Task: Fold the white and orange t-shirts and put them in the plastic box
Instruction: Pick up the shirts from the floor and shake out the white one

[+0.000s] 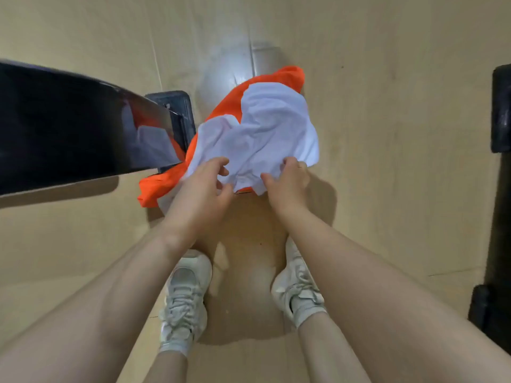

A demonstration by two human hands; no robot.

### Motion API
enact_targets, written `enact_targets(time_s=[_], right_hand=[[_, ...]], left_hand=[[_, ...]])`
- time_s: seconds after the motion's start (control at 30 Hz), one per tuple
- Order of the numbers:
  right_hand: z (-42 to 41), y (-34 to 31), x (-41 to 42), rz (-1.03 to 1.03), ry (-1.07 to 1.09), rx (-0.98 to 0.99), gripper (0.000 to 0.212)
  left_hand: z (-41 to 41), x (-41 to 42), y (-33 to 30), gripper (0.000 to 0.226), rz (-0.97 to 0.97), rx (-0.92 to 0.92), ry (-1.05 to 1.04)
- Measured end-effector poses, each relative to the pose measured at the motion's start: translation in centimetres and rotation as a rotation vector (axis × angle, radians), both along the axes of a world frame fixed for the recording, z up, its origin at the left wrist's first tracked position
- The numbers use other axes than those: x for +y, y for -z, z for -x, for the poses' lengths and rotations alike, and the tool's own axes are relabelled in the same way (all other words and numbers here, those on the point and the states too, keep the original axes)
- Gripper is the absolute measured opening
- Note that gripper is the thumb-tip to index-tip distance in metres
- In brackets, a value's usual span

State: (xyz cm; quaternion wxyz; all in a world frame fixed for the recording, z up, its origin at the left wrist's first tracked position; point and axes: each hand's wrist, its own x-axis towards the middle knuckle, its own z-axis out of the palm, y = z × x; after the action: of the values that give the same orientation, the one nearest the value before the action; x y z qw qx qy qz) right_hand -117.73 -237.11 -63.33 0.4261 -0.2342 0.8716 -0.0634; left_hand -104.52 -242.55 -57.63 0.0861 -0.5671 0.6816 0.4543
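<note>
Both shirts lying crumpled on the floor [359, 134], white shirt [265, 134] heaped over orange shirt [163, 186]. Left hand [206, 186] and right hand [287, 183] pinching its near edge, fingers curled. Looks like pickup stage; next: lifting white free, spreading flat.

An indoor room is shown, most likely a home, though which room cannot be told. A pale wood-look floor [387, 134] with long plank seams is spread across the whole view, and a ceiling light is mirrored on it at twelve o'clock. A glossy black tabletop [69, 128] is seen at nine o'clock, with a black base [177, 106] under it. Black furniture [502, 111] is cut off at three o'clock. Crumpled clothes [262, 128] are heaped on the floor at centre, beyond white sneakers [185, 299].
</note>
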Motion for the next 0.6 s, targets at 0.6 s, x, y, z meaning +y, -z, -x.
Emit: enact_targets(time_s=[0.6], right_hand=[[3.1, -15.6, -0.7, 0.481, -0.347, -0.181, 0.027]], left_hand=[[0.8, 0.5, -10.9, 0.058, -0.062, 0.135, 0.058]])
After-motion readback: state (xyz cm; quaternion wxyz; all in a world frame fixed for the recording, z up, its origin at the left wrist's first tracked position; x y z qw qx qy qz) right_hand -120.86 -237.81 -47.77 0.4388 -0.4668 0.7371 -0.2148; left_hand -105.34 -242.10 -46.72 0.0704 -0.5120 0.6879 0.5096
